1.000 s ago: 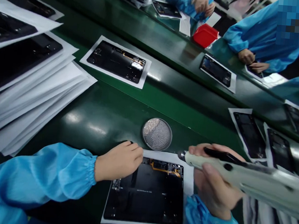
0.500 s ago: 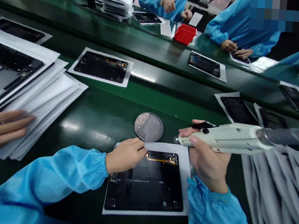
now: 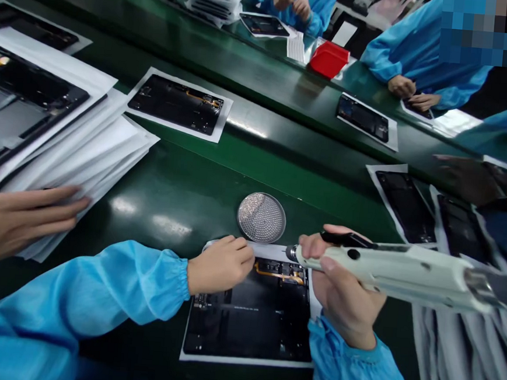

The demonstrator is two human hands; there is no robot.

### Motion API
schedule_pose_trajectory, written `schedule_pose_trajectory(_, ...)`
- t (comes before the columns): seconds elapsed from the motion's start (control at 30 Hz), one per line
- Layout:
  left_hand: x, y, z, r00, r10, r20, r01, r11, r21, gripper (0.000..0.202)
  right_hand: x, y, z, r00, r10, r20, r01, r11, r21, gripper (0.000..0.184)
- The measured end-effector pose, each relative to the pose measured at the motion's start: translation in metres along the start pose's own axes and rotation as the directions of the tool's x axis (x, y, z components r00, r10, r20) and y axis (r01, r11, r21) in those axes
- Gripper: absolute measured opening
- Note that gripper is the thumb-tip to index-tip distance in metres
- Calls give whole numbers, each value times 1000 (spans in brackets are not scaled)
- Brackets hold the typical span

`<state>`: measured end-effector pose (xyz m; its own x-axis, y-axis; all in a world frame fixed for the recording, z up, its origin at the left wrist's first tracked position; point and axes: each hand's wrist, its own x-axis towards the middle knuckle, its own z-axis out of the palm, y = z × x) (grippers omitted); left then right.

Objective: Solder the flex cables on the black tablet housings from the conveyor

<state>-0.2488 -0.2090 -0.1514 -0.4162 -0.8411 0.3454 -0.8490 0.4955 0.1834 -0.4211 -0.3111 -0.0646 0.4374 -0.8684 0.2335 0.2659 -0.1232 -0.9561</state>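
My right hand (image 3: pixel 346 291) grips a pale green electric screwdriver (image 3: pixel 387 271), a black strip along its upper side. Its tip points left, over the top right corner of an opened tablet (image 3: pixel 251 324). This dark tablet housing, with an orange flex cable (image 3: pixel 273 272) near its top edge, lies on a white sheet (image 3: pixel 270 251). At the tablet's upper left, my left hand (image 3: pixel 221 266) is closed, fingertips down at the top edge; whatever they pinch is hidden. Just beyond the sheet sits a round dimpled screw tray (image 3: pixel 261 217), its left part filled with small screws.
Another person's hand (image 3: pixel 27 213) rests at a stack of sheets and tablet housings (image 3: pixel 93 154) on the left. More housings (image 3: pixel 181 103) lie along the green bench. White sheets (image 3: pixel 464 347) hang at right. Co-workers sit opposite, near a red bin (image 3: pixel 329 59).
The screwdriver and my right hand have come down and left, so its tip is over the tablet's top edge. My left hand keeps its place. The other person's hand at left has shifted right.
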Motion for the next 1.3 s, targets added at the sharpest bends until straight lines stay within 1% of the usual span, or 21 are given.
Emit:
schedule_pose_trajectory(0.1,-4,4,-6,999,-13,34,13,1000,-2,24,-7,5,9,998,-46,49,46,999,0,29)
schedule_pose_trajectory(0.17,-5,6,-7,999,-25,37,26,1000,-16,25,-11,10,13,997,-36,74,38,999,-28,28)
schedule_pose_trajectory(0.3,-7,7,-3,1000,-30,4,31,997,-67,24,-16,18,19,995,23,97,-14,996,-93,26)
schedule_pose_trajectory(0.4,-6,7,0,999,-19,-27,17,995,-95,23,-16,19,24,996,20,92,-14,997,-72,22)
schedule_pose_trajectory(0.5,-6,9,1,999,-13,-45,9,995,-97,22,-15,19,28,995,29,95,-24,998,-60,23)
schedule_pose_trajectory(0.8,-4,10,0,999,-23,-47,19,995,-94,21,-18,24,25,996,42,82,-36,997,-65,26)
schedule_pose_trajectory(0.9,-3,10,0,997,-24,-71,17,996,-86,21,-19,25,25,994,38,106,-31,997,-69,27)
schedule_pose_trajectory(1.03,-3,10,-1,995,-11,-95,3,997,-81,23,-19,27,26,991,35,126,-27,997,-65,22)
schedule_pose_trajectory(1.3,-5,12,-1,997,-16,-75,12,998,-62,23,-25,32,25,992,35,125,-25,996,-83,22)
